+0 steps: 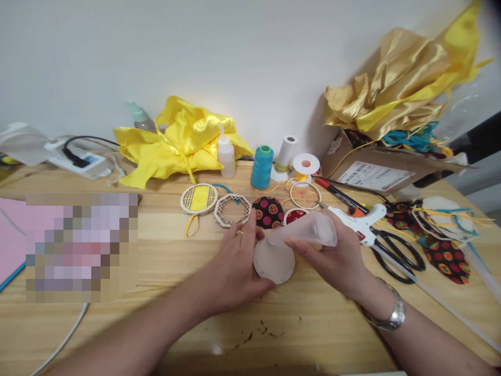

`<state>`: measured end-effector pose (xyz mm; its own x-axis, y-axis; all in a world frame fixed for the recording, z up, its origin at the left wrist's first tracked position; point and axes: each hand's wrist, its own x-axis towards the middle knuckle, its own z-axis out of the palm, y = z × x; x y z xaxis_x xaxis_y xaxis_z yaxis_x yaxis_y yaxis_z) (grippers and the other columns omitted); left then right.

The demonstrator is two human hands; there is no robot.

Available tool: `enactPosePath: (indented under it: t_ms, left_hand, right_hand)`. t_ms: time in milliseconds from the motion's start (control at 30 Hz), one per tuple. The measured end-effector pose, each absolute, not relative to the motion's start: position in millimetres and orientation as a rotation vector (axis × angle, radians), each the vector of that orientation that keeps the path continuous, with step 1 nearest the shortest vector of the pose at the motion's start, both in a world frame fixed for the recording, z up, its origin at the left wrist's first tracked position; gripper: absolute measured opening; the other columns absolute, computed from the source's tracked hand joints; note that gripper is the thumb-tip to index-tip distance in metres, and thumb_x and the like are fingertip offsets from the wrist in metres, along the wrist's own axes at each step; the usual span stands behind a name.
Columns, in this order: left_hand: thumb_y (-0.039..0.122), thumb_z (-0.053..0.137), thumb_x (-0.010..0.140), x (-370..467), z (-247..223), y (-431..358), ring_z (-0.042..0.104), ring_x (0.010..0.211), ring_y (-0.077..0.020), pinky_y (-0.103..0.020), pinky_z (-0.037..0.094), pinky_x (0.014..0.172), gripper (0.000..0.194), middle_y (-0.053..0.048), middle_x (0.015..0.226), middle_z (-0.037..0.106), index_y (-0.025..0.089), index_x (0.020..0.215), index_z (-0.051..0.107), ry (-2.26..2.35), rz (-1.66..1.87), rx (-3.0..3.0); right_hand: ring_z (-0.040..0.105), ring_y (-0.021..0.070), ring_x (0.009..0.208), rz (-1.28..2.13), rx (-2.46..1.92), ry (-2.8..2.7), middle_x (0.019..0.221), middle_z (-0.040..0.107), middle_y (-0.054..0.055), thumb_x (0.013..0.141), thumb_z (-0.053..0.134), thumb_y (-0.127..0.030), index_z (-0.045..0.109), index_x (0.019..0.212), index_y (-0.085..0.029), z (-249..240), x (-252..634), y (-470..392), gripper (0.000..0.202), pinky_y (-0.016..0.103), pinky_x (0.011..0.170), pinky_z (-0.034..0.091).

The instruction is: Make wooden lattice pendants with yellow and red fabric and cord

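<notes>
The pale round disc (274, 262) lies low over the tabletop (188, 339); whether it touches the wood, I cannot tell. The left hand (243, 258) is at the left side of this disc, with its fingers clamped on the disc's edge, the thumb at the near side. The right hand (338, 261) is to the right of the disc, and its fingers are closed around a translucent bottle (315, 230), which is tilted so that its narrow end is above the disc. If this end touches the disc, I cannot tell.

Behind the disc is a dark patterned circle (268, 212); behind and to the left, an octagonal frame (219, 211). Farther behind the disc stands a blue thread spool (262, 169). To the right of the disc, beyond the right hand, are a white glue gun (370, 223) and black-handled scissors (395, 256).
</notes>
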<state>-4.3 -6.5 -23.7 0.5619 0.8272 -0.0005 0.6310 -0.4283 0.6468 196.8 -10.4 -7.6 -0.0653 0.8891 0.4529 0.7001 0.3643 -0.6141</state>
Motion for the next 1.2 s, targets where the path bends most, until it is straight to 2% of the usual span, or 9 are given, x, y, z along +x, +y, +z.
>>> enactPosePath:
  t_ms: [167, 500, 767, 1200]
  left_hand:
    - [0.033, 0.069, 0.067, -3.4, -20.8, -6.3, 0.045, 0.113, -0.0296, -0.052, 0.023, 0.104, 0.118, -0.01, 0.118, 0.053, 0.018, 0.143, -0.02, 1.158, 0.414, 2.189]
    - [0.034, 0.069, 0.066, -2.8, -22.0, -6.1, 0.039, 0.116, -0.0318, -0.051, 0.024, 0.104, 0.115, -0.011, 0.12, 0.051, 0.015, 0.144, -0.012, 1.183, 0.397, 2.157]
    - [0.033, 0.069, 0.066, -2.4, -19.2, -5.2, 0.045, 0.114, -0.0308, -0.051, 0.026, 0.103, 0.118, -0.01, 0.118, 0.052, 0.017, 0.143, -0.019, 1.16, 0.398, 2.183]
    - [0.035, 0.068, 0.067, -4.2, -21.2, -7.6, 0.046, 0.115, -0.0303, -0.052, 0.023, 0.105, 0.115, -0.01, 0.117, 0.052, 0.016, 0.143, -0.018, 1.171, 0.398, 2.196]
  right_hand:
    - [0.051, 0.0122, 0.051, 0.24, -1.397, -1.822, 0.065, 0.057, -0.002, 0.073, 0.068, -0.047, 0.054, 0.081, -0.02, -6.9, 199.0, -9.8, 0.031, 0.024, 0.045, 0.04]
    - [0.05, 0.0126, 0.051, 0.263, -1.427, -1.827, 0.064, 0.057, -0.002, 0.073, 0.068, -0.048, 0.056, 0.083, -0.021, -5.9, 196.0, -10.9, 0.032, 0.024, 0.045, 0.04]
    - [0.052, 0.0116, 0.054, 0.216, -1.396, -1.837, 0.067, 0.056, -0.002, 0.075, 0.068, -0.043, 0.054, 0.082, -0.019, -3.8, 199.9, -8.8, 0.029, 0.023, 0.047, 0.042]
    - [0.049, 0.0097, 0.053, 0.359, -1.344, -1.885, 0.064, 0.053, -0.004, 0.074, 0.069, -0.032, 0.054, 0.079, -0.02, 4.8, 208.8, -11.5, 0.02, 0.022, 0.047, 0.04]
